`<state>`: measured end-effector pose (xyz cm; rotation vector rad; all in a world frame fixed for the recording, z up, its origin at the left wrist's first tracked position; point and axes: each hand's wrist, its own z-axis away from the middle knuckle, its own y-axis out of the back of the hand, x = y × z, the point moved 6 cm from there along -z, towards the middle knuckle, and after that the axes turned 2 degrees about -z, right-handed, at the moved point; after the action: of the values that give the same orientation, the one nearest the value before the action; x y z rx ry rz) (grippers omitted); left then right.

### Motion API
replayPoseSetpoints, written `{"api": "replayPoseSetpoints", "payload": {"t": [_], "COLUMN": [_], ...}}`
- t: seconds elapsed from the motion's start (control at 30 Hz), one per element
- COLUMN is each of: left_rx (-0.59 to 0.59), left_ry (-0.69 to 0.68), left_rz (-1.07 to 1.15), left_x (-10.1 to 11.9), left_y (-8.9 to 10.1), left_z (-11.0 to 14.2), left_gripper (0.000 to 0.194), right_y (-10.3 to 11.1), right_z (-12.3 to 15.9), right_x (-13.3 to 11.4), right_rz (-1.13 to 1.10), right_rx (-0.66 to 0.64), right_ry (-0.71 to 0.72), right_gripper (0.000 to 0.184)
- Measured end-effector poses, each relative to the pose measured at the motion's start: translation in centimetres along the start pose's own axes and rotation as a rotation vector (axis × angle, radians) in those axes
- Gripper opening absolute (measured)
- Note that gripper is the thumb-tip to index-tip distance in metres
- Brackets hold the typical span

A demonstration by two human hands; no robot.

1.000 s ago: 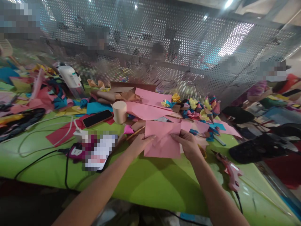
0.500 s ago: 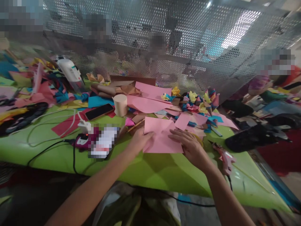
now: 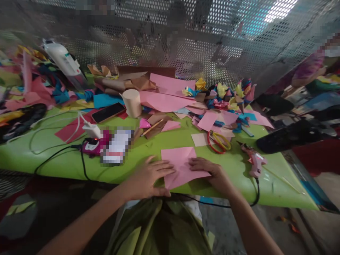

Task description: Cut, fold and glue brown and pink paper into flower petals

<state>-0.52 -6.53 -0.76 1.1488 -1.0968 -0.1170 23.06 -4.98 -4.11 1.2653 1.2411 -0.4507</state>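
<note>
A pink square of paper (image 3: 182,158) with crease lines lies near the table's front edge, its lower corner close to the edge. My left hand (image 3: 145,177) is open, with its fingers stretched across the paper's left side and the thumb apart at the bottom corner. From the other side, my right hand (image 3: 212,171) rests outstretched fingers on the right part of the sheet; its thumb is hidden. Beyond the right hand lie scissors (image 3: 219,141) with red and yellow handles, beside a pale paper piece (image 3: 199,139).
A pink glue gun (image 3: 256,163) lies to the right, its black cord over the edge. At left are a phone with a lit screen (image 3: 117,147), a dark phone (image 3: 108,112) and a power strip (image 3: 91,147). Behind stand a cup (image 3: 132,103) and paper flowers (image 3: 221,92).
The pink paper has come down onto the table closer to me and turned. My left hand has gone from gripping its edge to lying across it. The scissors have come into full view.
</note>
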Motion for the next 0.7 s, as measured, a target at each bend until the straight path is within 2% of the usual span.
{"api": "replayPoseSetpoints", "payload": {"t": [0.07,0.1,0.17,0.23,0.33,0.43,0.5,0.6,0.7], "left_rx": [-0.014,0.002,0.064,0.166,0.341,0.468,0.529,0.584,0.585], "left_ry": [0.008,0.023,0.070,0.131,0.251,0.386,0.428,0.416,0.402], "left_rz": [0.005,0.002,0.003,0.022,0.033,-0.017,-0.074,-0.179,-0.293], "left_x": [-0.2,-0.3,-0.6,-0.9,-1.5,-2.1,-2.2,-2.0,-1.6], "left_y": [-0.4,-0.6,-0.9,-1.0,-0.7,-0.4,-0.4,-0.5,-0.7], "left_z": [0.0,-0.1,-0.2,-0.5,-0.9,-1.2,-1.4,-1.6,-1.5], "left_gripper": [0.070,0.066,0.044,0.022,0.018,0.014,0.015,0.027,0.047], "right_y": [0.2,0.2,0.3,0.5,0.7,1.0,1.1,0.8,0.5], "right_z": [0.0,0.0,0.0,-0.1,-0.4,-0.8,-1.1,-1.1,-0.7], "right_x": [-0.2,-0.3,-0.4,-0.2,0.1,0.4,0.6,0.8,0.6], "right_rz": [-0.008,-0.009,0.005,0.037,0.097,0.192,0.241,0.228,0.246], "right_rx": [-0.015,-0.016,0.003,0.058,0.155,0.253,0.312,0.357,0.376], "right_ry": [-0.012,-0.014,-0.039,-0.097,-0.186,-0.259,-0.296,-0.301,-0.249], "right_gripper": [0.022,0.021,0.020,0.019,0.018,0.023,0.026,0.020,0.043]}}
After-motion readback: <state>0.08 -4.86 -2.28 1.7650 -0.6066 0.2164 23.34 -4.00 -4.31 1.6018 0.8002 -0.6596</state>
